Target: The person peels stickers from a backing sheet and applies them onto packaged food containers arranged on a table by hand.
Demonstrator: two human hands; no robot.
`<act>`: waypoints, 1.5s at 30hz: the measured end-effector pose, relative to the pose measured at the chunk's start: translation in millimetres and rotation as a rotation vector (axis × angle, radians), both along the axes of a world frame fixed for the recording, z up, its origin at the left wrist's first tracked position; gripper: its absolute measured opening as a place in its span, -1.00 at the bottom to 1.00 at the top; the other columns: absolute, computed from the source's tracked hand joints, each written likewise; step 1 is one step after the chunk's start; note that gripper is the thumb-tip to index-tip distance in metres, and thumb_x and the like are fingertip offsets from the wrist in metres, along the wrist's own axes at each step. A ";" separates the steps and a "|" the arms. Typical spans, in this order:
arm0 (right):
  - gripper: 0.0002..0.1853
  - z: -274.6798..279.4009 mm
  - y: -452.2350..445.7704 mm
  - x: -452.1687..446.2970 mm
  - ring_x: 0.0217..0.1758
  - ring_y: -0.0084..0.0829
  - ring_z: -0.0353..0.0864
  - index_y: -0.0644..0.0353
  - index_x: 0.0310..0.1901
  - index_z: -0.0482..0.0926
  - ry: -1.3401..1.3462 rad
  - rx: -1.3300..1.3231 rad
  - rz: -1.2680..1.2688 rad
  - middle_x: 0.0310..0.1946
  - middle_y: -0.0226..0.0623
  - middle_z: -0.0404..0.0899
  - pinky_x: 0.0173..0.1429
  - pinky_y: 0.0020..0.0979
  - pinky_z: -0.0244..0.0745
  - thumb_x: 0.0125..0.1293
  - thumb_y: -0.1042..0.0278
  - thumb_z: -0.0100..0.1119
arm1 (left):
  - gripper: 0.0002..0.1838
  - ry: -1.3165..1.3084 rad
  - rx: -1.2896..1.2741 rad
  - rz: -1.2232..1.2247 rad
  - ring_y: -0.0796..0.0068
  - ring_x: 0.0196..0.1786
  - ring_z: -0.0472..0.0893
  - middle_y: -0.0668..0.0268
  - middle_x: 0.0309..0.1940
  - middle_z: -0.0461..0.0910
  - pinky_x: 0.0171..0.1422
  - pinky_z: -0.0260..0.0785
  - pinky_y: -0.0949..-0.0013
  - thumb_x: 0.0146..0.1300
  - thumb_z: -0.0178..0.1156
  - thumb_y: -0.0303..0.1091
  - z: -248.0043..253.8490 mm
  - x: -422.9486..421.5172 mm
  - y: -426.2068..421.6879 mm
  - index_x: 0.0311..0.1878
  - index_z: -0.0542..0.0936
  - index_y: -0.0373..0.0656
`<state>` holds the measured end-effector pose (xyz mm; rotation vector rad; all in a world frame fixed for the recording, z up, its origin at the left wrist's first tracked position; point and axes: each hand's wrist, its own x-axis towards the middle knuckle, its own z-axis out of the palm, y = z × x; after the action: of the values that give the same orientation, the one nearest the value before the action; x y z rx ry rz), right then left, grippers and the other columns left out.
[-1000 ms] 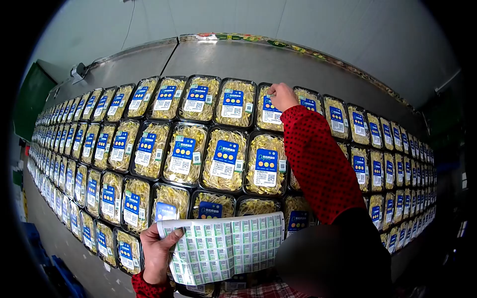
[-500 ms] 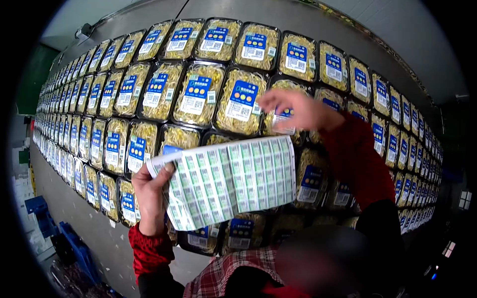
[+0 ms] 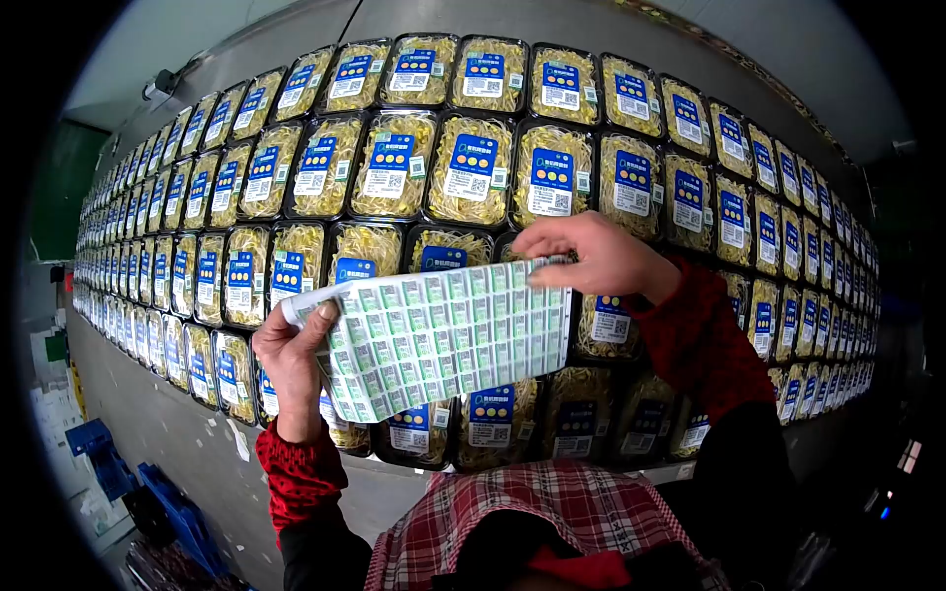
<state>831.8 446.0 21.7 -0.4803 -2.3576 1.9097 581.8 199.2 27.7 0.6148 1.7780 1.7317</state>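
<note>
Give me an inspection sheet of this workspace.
Surface: grey table, largely covered by rows of sprout trays.
Job's things: trays bear blue-and-white labels; sticker sheet with green-and-white stickers, held above them.
Clutter: white scrap at lower left.
Left hand: grips the sheet's left edge.
Right hand: fingers at its upper right corner; grip unclear.
Cables: nothing seen clearly.
Surroundings: blue objects at lower left; green panel at left.

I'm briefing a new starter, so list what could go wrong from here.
The sheet of stickers is gripped at one side by the left hand, so it could sag or crease. The right hand is at its upper right corner; a sticker there might tear. The sheet partly hides several sprout packs, so one could be overlooked.
</note>
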 end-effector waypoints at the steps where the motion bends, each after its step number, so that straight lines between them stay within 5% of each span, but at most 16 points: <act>1: -0.76 8.8 -5.9 -5.9 -0.19 -0.44 0.62 0.30 -0.11 0.57 -0.017 0.095 0.002 -0.27 -0.24 0.63 -0.10 -0.41 0.51 0.16 0.50 0.23 | -0.85 -0.017 -0.016 -0.017 0.62 -0.43 0.59 0.26 -0.41 0.67 -0.32 0.44 0.56 0.12 0.32 -0.53 1.5 0.4 -1.0 -0.24 0.65 -0.35; 6: -0.87 5.5 -28.1 -23.5 -0.35 -0.29 0.60 0.16 -0.35 0.63 0.025 0.535 0.002 -0.35 -0.32 0.61 -0.25 -0.30 0.49 0.10 0.34 0.19 | -0.85 -0.028 -0.101 -0.021 0.63 -0.44 0.58 0.28 -0.43 0.66 -0.33 0.41 0.58 0.12 0.34 -0.50 3.4 -2.1 -8.6 -0.25 0.64 -0.35; 13: -0.91 -10.9 -63.2 -37.8 -0.36 -0.32 0.59 0.04 -0.41 0.59 0.025 0.817 -0.063 -0.45 -0.42 0.53 -0.27 -0.28 0.51 0.13 0.27 0.18 | -0.84 -0.170 -0.140 -0.003 0.60 -0.44 0.59 0.24 -0.42 0.66 -0.32 0.43 0.55 0.13 0.32 -0.52 -6.2 -16.0 -22.8 -0.25 0.62 -0.40; 14: -0.97 -13.8 -67.6 -40.8 -0.40 -0.40 0.56 0.12 -0.45 0.58 0.160 0.898 -0.085 -0.49 -0.41 0.51 -0.43 -0.41 0.49 0.09 0.42 0.20 | -0.84 -0.178 -0.144 0.006 0.61 -0.44 0.58 0.24 -0.42 0.66 -0.33 0.43 0.55 0.13 0.32 -0.52 -8.9 -18.7 -25.0 -0.25 0.62 -0.40; 18: -0.94 -17.7 -88.9 -47.0 -0.37 -0.40 0.54 0.16 -0.43 0.50 0.147 1.008 -0.043 -0.46 -0.35 0.46 -0.48 -0.38 0.47 0.01 0.53 0.12 | -0.84 -0.207 -0.205 0.042 0.61 -0.47 0.57 0.25 -0.44 0.65 -0.36 0.40 0.55 0.11 0.33 -0.52 -14.7 -29.5 -31.1 -0.27 0.62 -0.40; 23: -0.89 -17.1 -112.7 -58.7 -0.31 -0.49 0.43 0.27 -0.41 0.51 0.317 1.242 -0.034 -0.42 -0.35 0.41 -0.37 -0.53 0.47 0.01 0.49 0.22 | -0.86 -0.282 -0.267 0.080 0.58 -0.44 0.58 0.25 -0.41 0.65 -0.33 0.41 0.53 0.10 0.29 -0.59 -41.0 -51.5 -43.6 -0.25 0.61 -0.40; 26: -0.94 -25.4 -110.7 -72.3 -0.39 -0.52 0.47 0.28 -0.40 0.53 0.300 1.084 0.011 -0.46 -0.34 0.47 -0.42 -0.51 0.47 0.10 0.50 0.19 | -0.88 -0.294 -0.302 0.112 0.56 -0.46 0.58 0.23 -0.42 0.64 -0.34 0.40 0.52 0.13 0.27 -0.57 -46.3 -64.4 -54.0 -0.27 0.60 -0.41; 28: -0.94 -35.8 -83.6 -90.4 -0.54 -0.56 0.47 0.29 -0.39 0.55 0.249 0.218 -0.230 -0.54 -0.34 0.52 -0.53 -0.52 0.42 0.20 0.50 0.16 | -0.89 -0.274 -0.314 0.159 0.55 -0.49 0.58 0.21 -0.43 0.64 -0.39 0.40 0.52 0.15 0.26 -0.55 -43.4 -71.1 -64.3 -0.29 0.59 -0.42; 29: -0.93 -22.4 -59.8 -101.3 -0.67 -0.60 0.42 0.26 -0.35 0.58 -0.001 -0.217 -0.524 -0.57 -0.32 0.56 -0.63 -0.57 0.33 0.25 0.49 0.14 | -0.89 -0.268 -0.310 0.183 0.54 -0.50 0.58 0.21 -0.43 0.64 -0.41 0.39 0.52 0.15 0.25 -0.54 -37.5 -72.9 -67.8 -0.30 0.59 -0.42; 31: -0.82 -63.5 3.5 -118.5 -0.61 -0.60 0.45 0.34 -0.31 0.60 0.019 -0.336 -0.899 -0.50 -0.30 0.58 -0.61 -0.55 0.27 0.13 0.38 0.21 | -0.89 -0.234 -0.304 0.184 0.57 -0.50 0.57 0.22 -0.45 0.64 -0.41 0.39 0.53 0.16 0.25 -0.54 -31.3 -76.6 -73.6 -0.29 0.60 -0.42; 33: -0.69 -81.4 26.1 -139.4 -0.47 -0.47 0.50 0.46 -0.29 0.59 0.013 -0.302 -1.082 -0.46 -0.26 0.57 -0.46 -0.42 0.36 0.05 0.31 0.25 | -0.90 -0.204 -0.295 0.161 0.58 -0.49 0.57 0.23 -0.45 0.65 -0.39 0.39 0.53 0.16 0.25 -0.55 -28.5 -77.4 -77.9 -0.29 0.61 -0.41; 39: -0.74 -115.7 37.9 -168.3 -0.60 -0.49 0.45 0.46 -0.51 0.60 0.039 -0.126 -1.249 -0.62 -0.32 0.55 -0.49 -0.38 0.35 0.05 0.34 0.26 | -0.90 -0.224 -0.255 0.170 0.57 -0.46 0.58 0.24 -0.43 0.65 -0.35 0.41 0.52 0.14 0.29 -0.56 -34.1 -84.3 -92.4 -0.29 0.62 -0.38; 42: -0.75 -119.8 42.0 -170.9 -0.64 -0.34 0.51 0.42 -0.54 0.61 0.033 -0.086 -1.296 -0.69 -0.22 0.56 -0.47 -0.30 0.39 0.01 0.32 0.26 | -0.90 -0.248 -0.257 0.180 0.57 -0.46 0.58 0.24 -0.43 0.65 -0.35 0.41 0.52 0.14 0.29 -0.55 -34.4 -86.3 -93.2 -0.28 0.61 -0.38; 44: -0.78 -123.2 48.3 -171.3 -0.55 -0.09 0.61 0.34 -0.50 0.65 -0.211 0.339 -1.218 -0.64 -0.03 0.58 -0.40 -0.19 0.46 -0.04 0.30 0.27 | -0.89 -0.257 -0.259 0.175 0.56 -0.46 0.58 0.24 -0.43 0.65 -0.34 0.41 0.52 0.14 0.29 -0.55 -35.7 -86.5 -93.2 -0.28 0.61 -0.39; 45: -0.78 -121.2 49.1 -172.3 -0.55 -0.09 0.61 0.34 -0.50 0.65 -0.213 0.339 -1.225 -0.64 -0.03 0.58 -0.40 -0.19 0.46 -0.04 0.30 0.27 | -0.89 -0.267 -0.243 0.175 0.56 -0.45 0.58 0.24 -0.43 0.65 -0.34 0.41 0.51 0.14 0.29 -0.55 -36.5 -86.1 -92.9 -0.28 0.61 -0.39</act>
<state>659.5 495.2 -99.5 -1.6178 -1.6353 0.8897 495.6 106.4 -8.7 0.1226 1.8530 1.5875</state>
